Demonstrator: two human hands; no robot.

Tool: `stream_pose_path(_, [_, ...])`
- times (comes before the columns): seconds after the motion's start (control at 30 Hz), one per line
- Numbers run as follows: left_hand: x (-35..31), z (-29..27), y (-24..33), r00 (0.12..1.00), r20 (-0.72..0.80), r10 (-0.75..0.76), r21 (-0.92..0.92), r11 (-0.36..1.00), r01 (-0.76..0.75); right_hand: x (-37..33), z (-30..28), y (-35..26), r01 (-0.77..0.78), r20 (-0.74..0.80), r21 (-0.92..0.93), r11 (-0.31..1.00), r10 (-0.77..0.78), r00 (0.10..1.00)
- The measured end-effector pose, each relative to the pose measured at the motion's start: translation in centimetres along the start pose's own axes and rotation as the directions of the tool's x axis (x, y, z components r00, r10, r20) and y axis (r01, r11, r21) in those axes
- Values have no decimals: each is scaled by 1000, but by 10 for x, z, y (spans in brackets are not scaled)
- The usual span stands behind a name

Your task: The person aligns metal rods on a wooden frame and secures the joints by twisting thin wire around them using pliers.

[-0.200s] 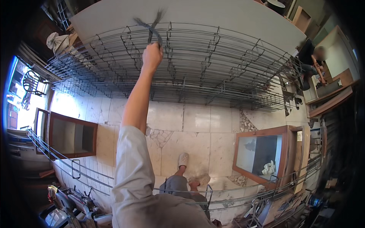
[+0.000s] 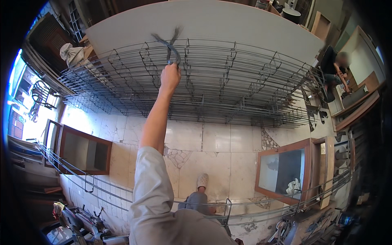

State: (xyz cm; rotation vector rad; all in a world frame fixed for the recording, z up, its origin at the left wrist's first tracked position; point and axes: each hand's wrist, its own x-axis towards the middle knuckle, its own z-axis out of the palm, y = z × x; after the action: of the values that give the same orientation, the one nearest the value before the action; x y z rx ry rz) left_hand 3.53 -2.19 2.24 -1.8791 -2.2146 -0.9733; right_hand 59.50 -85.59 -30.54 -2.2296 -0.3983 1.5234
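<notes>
My left arm reaches out over a long stack of steel rebar cages (image 2: 204,81). At its end my left hand (image 2: 170,77) is closed round a bundle of thin dark tie wire (image 2: 174,49). The bundle is bent, and its loose ends fan out in two tufts above the fist, over the far side of the stack. Whether the hand also touches the top bars, I cannot tell. My right hand does not show.
A slim rebar cage (image 2: 228,204) runs across close to my body. Wood-framed glass cabinets stand left (image 2: 83,149) and right (image 2: 281,169) on the tiled floor. A pale panel (image 2: 204,20) lies behind the stack. Another person (image 2: 337,69) sits far right; a motorbike (image 2: 81,224) stands lower left.
The whole view has shifted, so the scene sits a little lower and further right. My left hand still grips the wire bundle over the stack.
</notes>
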Motion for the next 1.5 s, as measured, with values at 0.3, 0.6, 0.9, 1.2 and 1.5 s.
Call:
stream_pose_path(0.3, [-41, -53, 22, 998, -63, -33, 20, 999, 34, 64, -16, 9, 71, 85, -124, 990, -61, 995])
stream_pose_path(0.6, [-77, -106, 76, 997, -80, -3, 127, 992, 13, 57, -60, -6, 137, 2, -125, 983, -137, 991])
stream_pose_path(0.9, [-108, -247, 220, 892, -432, 134, -73, 981, -182, 66, -92, 36, 290, -193, -169, 942, -320, 928])
stream_pose_path(1.2, [-216, -337, 397, 901, -417, 120, -700, 590, -402, -75, -196, -115, 307, -30, -9, 952, -307, 951])
stream_pose_path(1.5, [-424, -256, 618, 539, -407, 737, -834, -60, -548, -207, -280, -314, 836, -427, 547, 48, -843, 327])
